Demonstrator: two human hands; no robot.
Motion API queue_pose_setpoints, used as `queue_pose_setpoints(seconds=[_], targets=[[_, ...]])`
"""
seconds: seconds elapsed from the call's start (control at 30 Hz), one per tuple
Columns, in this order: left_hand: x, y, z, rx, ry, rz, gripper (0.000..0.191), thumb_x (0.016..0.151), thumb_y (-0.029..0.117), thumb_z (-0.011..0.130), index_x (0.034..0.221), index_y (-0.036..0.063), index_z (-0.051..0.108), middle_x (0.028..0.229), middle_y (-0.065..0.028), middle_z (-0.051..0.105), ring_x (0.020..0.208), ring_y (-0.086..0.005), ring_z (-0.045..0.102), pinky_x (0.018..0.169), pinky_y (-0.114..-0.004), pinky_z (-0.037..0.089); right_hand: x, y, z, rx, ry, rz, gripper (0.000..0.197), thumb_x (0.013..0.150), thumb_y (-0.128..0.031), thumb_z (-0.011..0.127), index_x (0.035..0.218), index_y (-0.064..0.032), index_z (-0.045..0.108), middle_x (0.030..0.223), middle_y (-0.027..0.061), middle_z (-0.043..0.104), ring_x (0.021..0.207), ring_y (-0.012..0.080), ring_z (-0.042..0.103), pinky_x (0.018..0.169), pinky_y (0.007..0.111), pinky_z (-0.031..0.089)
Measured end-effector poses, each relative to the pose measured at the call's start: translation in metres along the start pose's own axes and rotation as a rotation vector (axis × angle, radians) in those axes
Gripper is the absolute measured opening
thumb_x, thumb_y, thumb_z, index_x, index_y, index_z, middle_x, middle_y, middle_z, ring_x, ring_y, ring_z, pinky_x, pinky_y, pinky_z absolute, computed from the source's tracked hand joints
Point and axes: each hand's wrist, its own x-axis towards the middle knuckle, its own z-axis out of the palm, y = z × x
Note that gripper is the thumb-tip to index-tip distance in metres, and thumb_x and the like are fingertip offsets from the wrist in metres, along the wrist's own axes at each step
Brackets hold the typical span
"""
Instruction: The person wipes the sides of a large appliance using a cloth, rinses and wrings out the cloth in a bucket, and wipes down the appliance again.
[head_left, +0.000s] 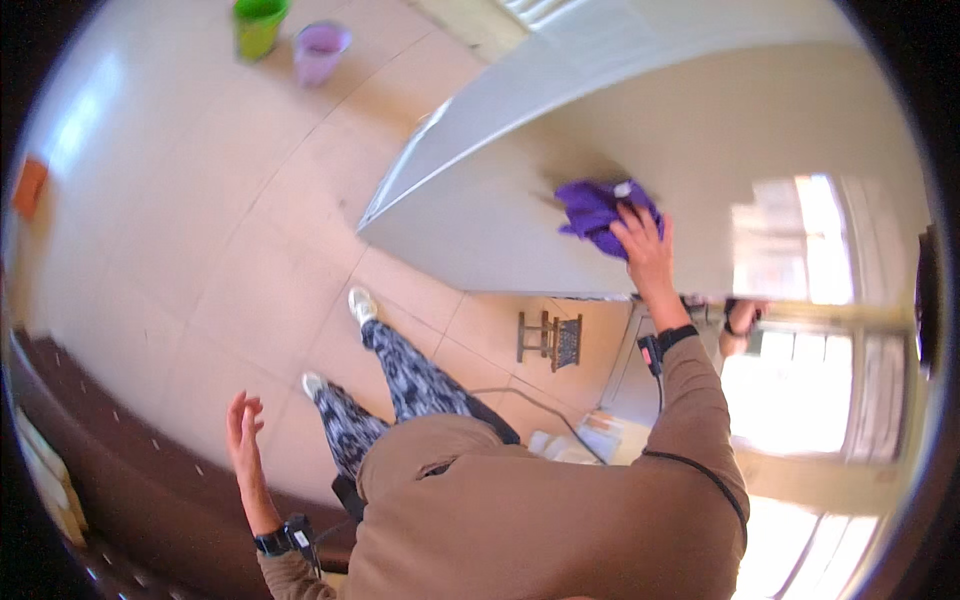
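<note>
My right hand (649, 247) presses a bunched purple cloth (596, 214) against a large glossy grey panel (510, 232), which looks like the face of a cabinet or appliance. The fingers are spread over the near edge of the cloth, and a small white tag shows on it. At the lower left, my left hand (244, 431) hangs in the air with nothing in it, its fingers loosely bent and apart. A black band with a small device sits on each wrist. Bright window shapes are mirrored in the panel's right part.
A green bucket (259, 30) and a lilac bucket (320, 54) stand on the tiled floor (225, 247) at the upper left. Beyond the panel's near edge is a small stool (555, 341). Dark brown furniture (112, 435) runs along the left. A black cable (701, 471) crosses my right sleeve.
</note>
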Motion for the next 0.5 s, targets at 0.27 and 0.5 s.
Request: queue_pose_setpoints(seconds=[0.27,0.5], targets=[[0.027,0.005,-0.030,0.145,-0.167,0.139,0.040,0.093,0.032,0.050,0.128,0.0126,0.045,0.110,-0.0032,0.058,0.098,-0.0140,0.056,0.077,-0.030,0.044,-0.069,0.161,-0.132,-0.265,0.693,0.898,0.062,0.069,-0.027,0.070,0.123,-0.0096,0.044,0.121,0.0151,0.049,0.119,0.0326,0.042,0.101,0.047,0.029],[0.030,0.015,-0.022,0.068,-0.183,0.206,0.037,0.094,0.030,0.047,0.127,0.0121,0.045,0.109,-0.0049,0.059,0.099,-0.0154,0.056,0.078,-0.031,0.044,-0.048,0.120,-0.124,0.332,1.588,1.304,0.084,0.073,-0.039,0.072,0.132,0.0025,0.030,0.126,0.0241,0.045,0.116,0.0354,0.046,0.097,0.040,0.037]])
